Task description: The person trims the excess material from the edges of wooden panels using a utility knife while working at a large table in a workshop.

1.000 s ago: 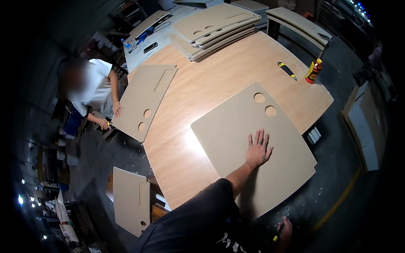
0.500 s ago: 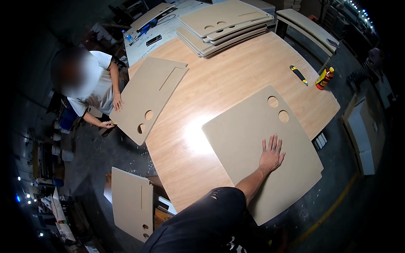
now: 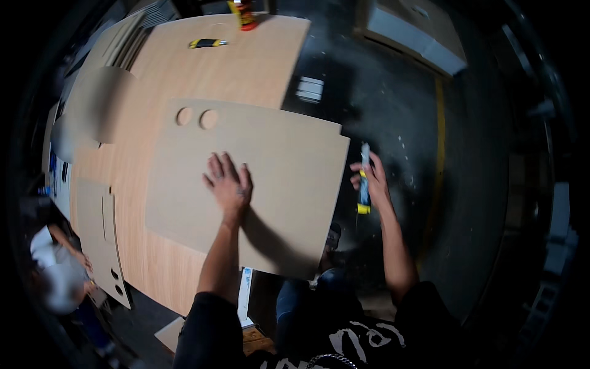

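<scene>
A beige board (image 3: 289, 178) with two round holes near its far left corner lies on the wood-grain table (image 3: 246, 71), its right and near parts jutting past the edge. Flat on the board's surface rests my left hand (image 3: 230, 189), fingers spread and holding nothing. My right hand (image 3: 380, 184) is off to the right, beyond the board's edge, with fingers closed around a utility knife (image 3: 364, 194). The knife has a dark body with yellow parts and is held upright, clear of the board. Motion blurs it somewhat, so I cannot tell how far the blade is out.
A second yellow-and-black knife (image 3: 208, 43) and a red-and-yellow bottle (image 3: 246, 17) sit at the table's far side. Stacked boards (image 3: 126, 43) stand far left. A co-worker in a white shirt (image 3: 43, 246) is beside another holed board (image 3: 95, 224). A large box (image 3: 415, 34) stands far right.
My view has swung to the right. My right hand has come into view with the utility knife in it. My left hand still lies flat on the board.
</scene>
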Available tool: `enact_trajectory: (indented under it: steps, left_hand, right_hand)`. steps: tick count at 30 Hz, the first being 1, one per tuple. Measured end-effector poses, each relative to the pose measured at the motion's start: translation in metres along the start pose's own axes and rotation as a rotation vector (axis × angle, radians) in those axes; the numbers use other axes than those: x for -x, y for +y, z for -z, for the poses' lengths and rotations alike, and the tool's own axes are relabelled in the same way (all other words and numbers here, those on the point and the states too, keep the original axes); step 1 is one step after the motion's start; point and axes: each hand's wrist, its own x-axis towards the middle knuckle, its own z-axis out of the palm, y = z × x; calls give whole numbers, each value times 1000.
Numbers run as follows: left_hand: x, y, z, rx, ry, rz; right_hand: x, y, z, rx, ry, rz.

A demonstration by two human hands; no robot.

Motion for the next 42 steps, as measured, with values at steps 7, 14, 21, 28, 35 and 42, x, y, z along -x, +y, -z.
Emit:
enact_trajectory:
  steps: [7,14,21,28,35,42]
  left_hand:
    - [9,18,-16,-3,-52,-9]
    - [4,13,-15,-25,-51,-3]
    - [4,13,-20,-31,-34,-15]
    - [4,5,-30,-39,-5,-45]
    - [3,-1,-28,-7,13,-63]
    - [5,2,-31,0,-1,-67]
  right_hand:
    - [-68,-44,42,724,-133,443]
    - [-77,-33,28,835,-190,616]
    - [-77,-17,23,789,-37,757]
    - [-58,-14,13,924,45,711]
    - [37,20,-17,887,30,727]
    - [177,69,-40,879,-128,601]
